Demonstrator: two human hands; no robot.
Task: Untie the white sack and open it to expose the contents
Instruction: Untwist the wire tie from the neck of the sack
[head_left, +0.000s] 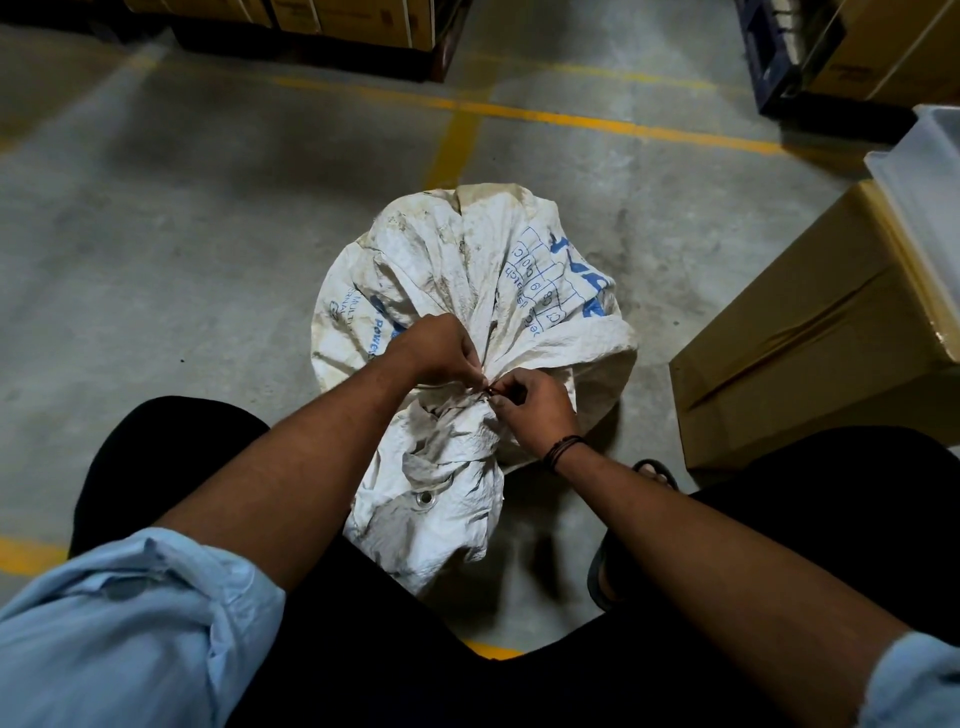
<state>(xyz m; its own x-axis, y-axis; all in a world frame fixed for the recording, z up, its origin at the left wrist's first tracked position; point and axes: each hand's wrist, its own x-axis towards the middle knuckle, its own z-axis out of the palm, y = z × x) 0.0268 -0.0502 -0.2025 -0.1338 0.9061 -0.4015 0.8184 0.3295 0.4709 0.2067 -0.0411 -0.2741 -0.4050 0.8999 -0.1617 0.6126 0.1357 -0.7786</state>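
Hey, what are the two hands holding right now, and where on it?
The left hand and the right hand both pinch the white sack at its gathered neck, fingertips meeting at the small dark tie.

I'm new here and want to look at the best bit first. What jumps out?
A big crumpled white sack with blue print sits in the middle of the grey floor, its neck bunched shut. Right at that neck, the left hand and right hand pinch the small tie from either side. A brown box stands to the right, and yellow lines cross the floor behind.
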